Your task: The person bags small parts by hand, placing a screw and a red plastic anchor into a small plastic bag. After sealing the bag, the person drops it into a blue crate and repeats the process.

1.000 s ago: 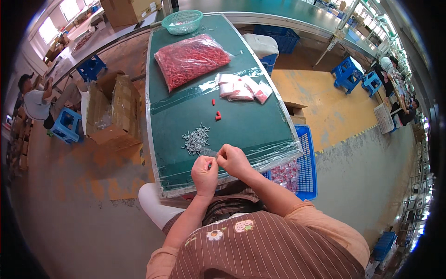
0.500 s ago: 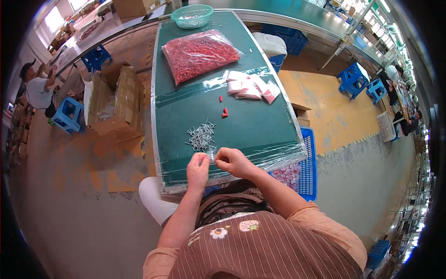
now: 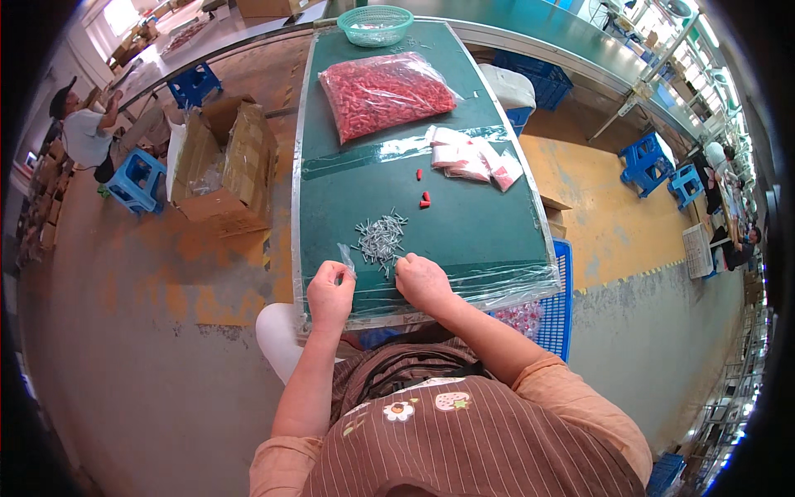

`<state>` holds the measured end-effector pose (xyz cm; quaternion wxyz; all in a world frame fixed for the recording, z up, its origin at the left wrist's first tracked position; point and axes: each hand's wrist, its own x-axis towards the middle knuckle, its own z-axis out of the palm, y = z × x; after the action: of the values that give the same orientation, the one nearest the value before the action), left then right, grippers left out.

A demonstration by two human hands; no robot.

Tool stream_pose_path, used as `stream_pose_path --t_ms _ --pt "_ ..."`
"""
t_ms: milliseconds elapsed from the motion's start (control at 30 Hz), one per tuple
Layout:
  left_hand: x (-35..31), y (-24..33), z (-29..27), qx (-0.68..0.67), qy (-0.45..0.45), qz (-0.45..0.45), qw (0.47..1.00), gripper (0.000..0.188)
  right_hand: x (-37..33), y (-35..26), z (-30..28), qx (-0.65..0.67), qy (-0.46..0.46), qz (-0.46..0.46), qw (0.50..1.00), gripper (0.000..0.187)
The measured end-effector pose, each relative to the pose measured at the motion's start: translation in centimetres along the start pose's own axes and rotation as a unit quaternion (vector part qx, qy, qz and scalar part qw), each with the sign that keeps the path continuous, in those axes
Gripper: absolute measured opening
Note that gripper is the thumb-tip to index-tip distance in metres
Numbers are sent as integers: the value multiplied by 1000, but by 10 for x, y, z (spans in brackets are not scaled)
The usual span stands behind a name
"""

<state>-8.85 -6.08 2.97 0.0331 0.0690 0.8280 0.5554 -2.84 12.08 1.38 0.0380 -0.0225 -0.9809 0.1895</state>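
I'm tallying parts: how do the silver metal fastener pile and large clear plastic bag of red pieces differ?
The silver fastener pile lies loose; the clear bag encloses red pieces. The pile is smaller and nearer the right hand than the bag. Both rest on the green tabletop.

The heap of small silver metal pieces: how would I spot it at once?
Find the long, green-topped table in front of the person. On its near half, just beyond and left of the bare right hand, lies a loose heap of thin, silver metal pieces. Its spiky grey jumble sets it apart from the three small, red, cylindrical pieces farther up.
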Motion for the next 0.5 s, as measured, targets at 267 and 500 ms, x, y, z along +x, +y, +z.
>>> stream_pose_path --t_ms 267,500 --pt "0 19 -20 100 33 57 993 4 10 21 -27 -51 -75 -9 996 10" --pt "-2 27 -21 108 -36 84 990 7 28 33 -31 35 41 -152 987 11"
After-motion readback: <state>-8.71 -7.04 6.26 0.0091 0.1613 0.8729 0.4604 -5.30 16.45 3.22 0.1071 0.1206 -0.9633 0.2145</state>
